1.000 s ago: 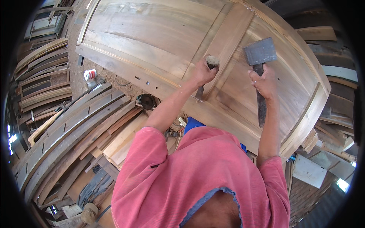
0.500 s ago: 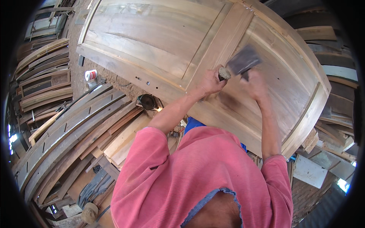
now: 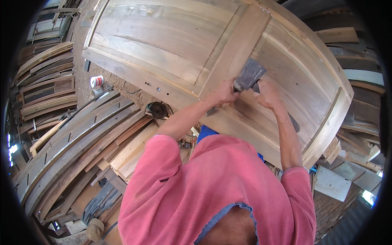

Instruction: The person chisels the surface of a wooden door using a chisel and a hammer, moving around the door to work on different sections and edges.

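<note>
A large pale wooden panelled door (image 3: 163, 38) lies flat before me. My left hand (image 3: 224, 92) is closed round an upright chisel (image 3: 211, 111), whose dark lower end shows below my fingers near the door's near edge. My right hand (image 3: 269, 94) grips the dark handle of a mallet. The mallet's broad, dark block head (image 3: 250, 72) is over the top of my left hand and hides the chisel's butt. The mallet's handle end sticks out beside my right forearm. The chisel's tip is too indistinct to tell what it touches.
A dark round-bladed power tool (image 3: 158, 109) lies left of the door's near edge. Stacked boards and frames (image 3: 87, 141) fill the left side. A white and red tub (image 3: 96, 81) stands on the floor. More timber (image 3: 355, 65) lies at the right.
The mallet head has swung left and down onto the chisel's butt, which was visible before. My right hand has dropped slightly. My left hand has shifted a little.
</note>
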